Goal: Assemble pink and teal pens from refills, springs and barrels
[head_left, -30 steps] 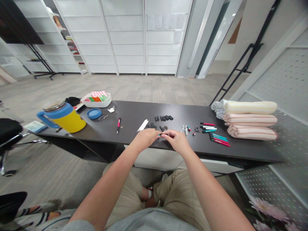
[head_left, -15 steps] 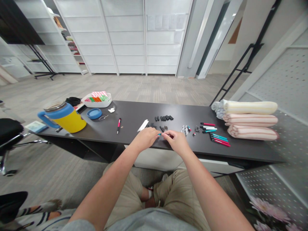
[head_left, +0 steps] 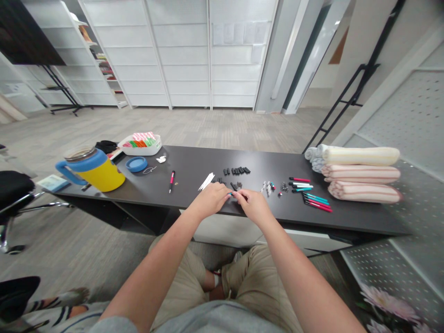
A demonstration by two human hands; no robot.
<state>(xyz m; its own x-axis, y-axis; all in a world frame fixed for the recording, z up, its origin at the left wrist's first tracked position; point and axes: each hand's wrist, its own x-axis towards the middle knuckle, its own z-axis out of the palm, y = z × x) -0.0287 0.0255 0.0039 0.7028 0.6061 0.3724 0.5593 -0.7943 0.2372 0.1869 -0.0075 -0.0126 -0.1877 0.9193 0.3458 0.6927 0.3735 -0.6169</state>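
Observation:
My left hand (head_left: 214,199) and my right hand (head_left: 254,203) meet over the front of the dark table. Both are closed in a pinch at a small teal pen part (head_left: 231,194), mostly hidden by the fingers. Just beyond my fingertips lie a black pen piece (head_left: 234,186) and some tiny dark parts (head_left: 239,184). White thin sticks, like pen refills (head_left: 207,181), sit beyond my left hand beside black tubes (head_left: 219,181). More short black tubes (head_left: 237,170) form a row farther back. Small metallic parts (head_left: 268,187) lie right of my right hand.
Teal and red pen barrels (head_left: 317,202) and further pen pieces (head_left: 300,185) lie to the right, before rolled towels (head_left: 362,171). A red-black pen (head_left: 171,181), blue lid (head_left: 136,163), yellow jug (head_left: 100,171) and white basket (head_left: 140,149) occupy the left.
My right fingers have shifted slightly left, closer against my left fingertips, and less of the held piece shows. The things on the table stay where they were.

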